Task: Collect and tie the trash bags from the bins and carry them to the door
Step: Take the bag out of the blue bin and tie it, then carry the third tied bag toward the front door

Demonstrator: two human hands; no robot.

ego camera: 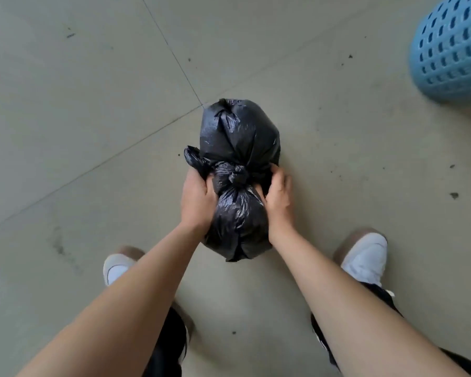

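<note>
While the black trash bag point(238, 137) was sat on the floor point(93, 104), knotted at its middle, it was gripped from both sides: left hand point(197, 198) curled round a loose plastic ear, right hand point(279, 198) curled into the side. A blue perforated basket point(452, 50) was spotted well off right.
</note>
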